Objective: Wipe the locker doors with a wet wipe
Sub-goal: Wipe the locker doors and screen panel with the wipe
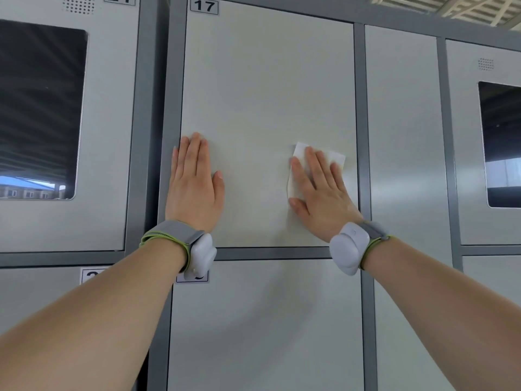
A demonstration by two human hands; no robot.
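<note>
Locker door number 17 (262,88) is a pale grey panel filling the middle of the head view. My left hand (194,184) lies flat on its lower left edge, fingers straight and pointing up. My right hand (318,190) presses a white wet wipe (335,158) flat against the door's lower right part, fingers spread. The wipe shows above and left of my fingers; the rest is under my palm. Both wrists carry grey bands with white devices.
Dark grey frame bars (361,122) separate the doors. Another plain door (265,325) sits below, and a narrower one (406,136) to the right. Doors with dark windows stand at far left (42,108) and far right (501,142). A ceiling grid (479,9) shows top right.
</note>
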